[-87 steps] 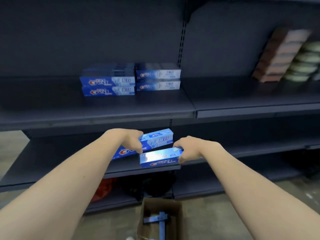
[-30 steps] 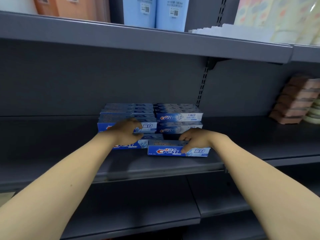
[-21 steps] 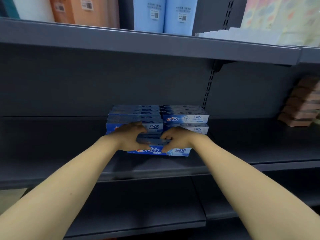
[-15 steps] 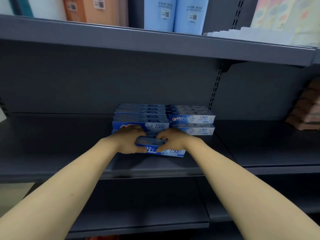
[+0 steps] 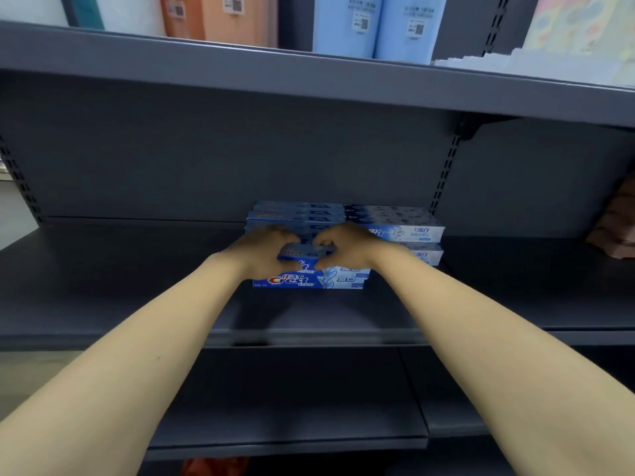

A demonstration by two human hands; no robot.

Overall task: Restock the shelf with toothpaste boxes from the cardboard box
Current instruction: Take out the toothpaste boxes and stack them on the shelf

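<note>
Left hand [image 5: 264,250] & right hand [image 5: 347,249] both closed on top toothpaste box [image 5: 305,257]; square it w/ lower box [image 5: 309,281], edges flush, on shelf [image 5: 137,286].

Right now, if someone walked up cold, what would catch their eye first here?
Two bare forearms reaching in, the left hand and right hand gripping a blue toothpaste box atop another at mid-shelf. Behind them, stacked toothpaste boxes stand against the dark grey shelf. Above, pale blue packs line the upper shelf.
</note>
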